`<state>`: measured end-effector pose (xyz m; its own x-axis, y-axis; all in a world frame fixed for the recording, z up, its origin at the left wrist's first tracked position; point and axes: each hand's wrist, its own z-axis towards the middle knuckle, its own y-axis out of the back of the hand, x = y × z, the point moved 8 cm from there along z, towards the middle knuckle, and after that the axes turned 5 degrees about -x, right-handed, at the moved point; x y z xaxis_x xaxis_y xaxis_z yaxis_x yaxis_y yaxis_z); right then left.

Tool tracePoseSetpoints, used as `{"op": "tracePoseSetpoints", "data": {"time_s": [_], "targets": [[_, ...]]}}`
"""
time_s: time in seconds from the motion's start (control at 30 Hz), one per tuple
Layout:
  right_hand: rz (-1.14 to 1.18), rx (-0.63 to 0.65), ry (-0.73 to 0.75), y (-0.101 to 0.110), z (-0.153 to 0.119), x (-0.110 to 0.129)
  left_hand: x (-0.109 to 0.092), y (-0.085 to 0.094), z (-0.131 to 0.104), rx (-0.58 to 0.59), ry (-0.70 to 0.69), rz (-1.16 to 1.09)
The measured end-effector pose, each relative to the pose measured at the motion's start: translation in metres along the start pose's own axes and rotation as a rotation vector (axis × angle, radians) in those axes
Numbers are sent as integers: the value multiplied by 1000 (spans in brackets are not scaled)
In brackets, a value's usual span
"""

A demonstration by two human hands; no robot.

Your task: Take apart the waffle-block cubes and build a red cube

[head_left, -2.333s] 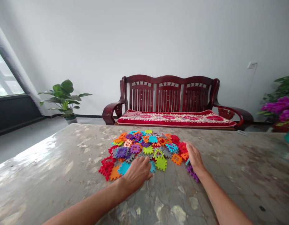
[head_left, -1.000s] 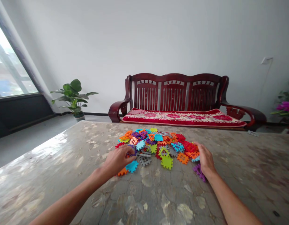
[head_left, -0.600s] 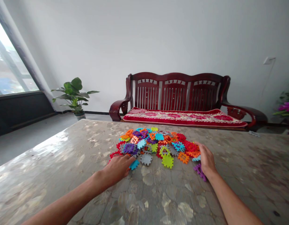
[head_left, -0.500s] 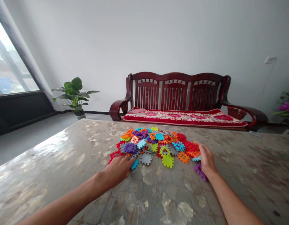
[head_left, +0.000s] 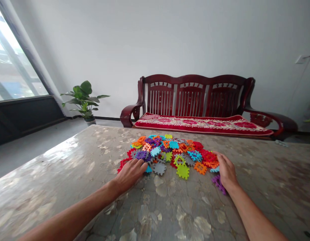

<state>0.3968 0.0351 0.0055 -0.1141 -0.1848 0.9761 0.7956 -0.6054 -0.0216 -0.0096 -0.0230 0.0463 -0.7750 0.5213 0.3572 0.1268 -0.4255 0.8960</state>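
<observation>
Many flat interlocking plastic building tiles with notched edges lie in a mixed-colour heap on the table. My left hand (head_left: 133,172) rests on the heap's front left, fingers stretched over a purple tile (head_left: 143,155) and partly covering a blue tile (head_left: 148,169). My right hand (head_left: 226,170) lies along the heap's right edge, fingers extended beside a red tile (head_left: 208,156) and an orange tile (head_left: 212,164). A purple tile (head_left: 218,184) sits by its wrist side. Between the hands are a grey tile (head_left: 159,168), a lime tile (head_left: 183,171) and an orange tile (head_left: 200,168).
The heap lies on a table with a flower-patterned cover (head_left: 155,207). Behind it stands a dark red wooden bench (head_left: 191,97) with a red patterned seat cover (head_left: 202,124). A potted plant (head_left: 86,98) is at the back left, near a window (head_left: 11,60).
My left hand has slid slightly forward, its fingers now reaching onto the purple tile and covering more of the blue one. My right hand stays at the heap's edge. The view has shifted slightly left.
</observation>
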Motion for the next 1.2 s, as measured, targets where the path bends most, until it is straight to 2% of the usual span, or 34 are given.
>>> {"op": "tracePoseSetpoints", "data": {"time_s": [0.13,0.23,0.33,0.47,0.57,0.73,0.9,1.03,1.1,1.2], "targets": [[-12,-11,2,1,-1,2,11,5,1,-87,-12,-49],[-3,-21,-26,0,-3,4,26,7,3,-100,54,-135],[9,-20,-47,0,-4,5,47,7,5,-146,201,-287],[20,-6,-34,-1,-5,7,82,5,12,-303,493,-493],[31,-6,-26,-1,-4,7,101,-2,24,-378,634,-590],[14,49,-2,-3,0,5,111,-22,49,-260,646,-622],[-72,58,87,-3,8,7,133,-51,49,-230,715,-672],[-192,65,132,-1,18,3,152,-78,48,-161,761,-711],[-250,106,146,-4,21,-1,153,-85,52,-125,730,-776],[-296,206,152,-12,19,-3,143,-87,55,-91,651,-916]]}}
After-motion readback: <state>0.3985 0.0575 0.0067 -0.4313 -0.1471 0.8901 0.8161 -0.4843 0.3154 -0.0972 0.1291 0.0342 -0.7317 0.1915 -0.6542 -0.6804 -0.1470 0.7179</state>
